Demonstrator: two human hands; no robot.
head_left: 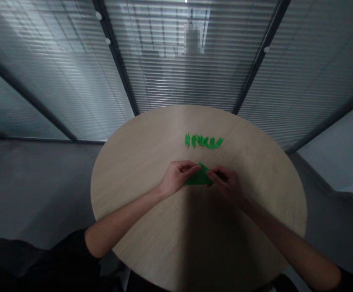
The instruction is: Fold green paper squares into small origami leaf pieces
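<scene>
Between my two hands is a piece of green paper with a pointed top corner and a straight lower edge. My left hand pinches its left side, thumb on top. At the right side, my right hand grips the paper between thumb and fingers; some of those fingertips are hidden. Just beyond the hands, several small green folded paper pieces lie in a row on the round wooden table.
Past the table's far edge stands a glass partition with horizontal blinds and dark frames. Grey floor shows to the left. My shadow falls across the near part of the tabletop.
</scene>
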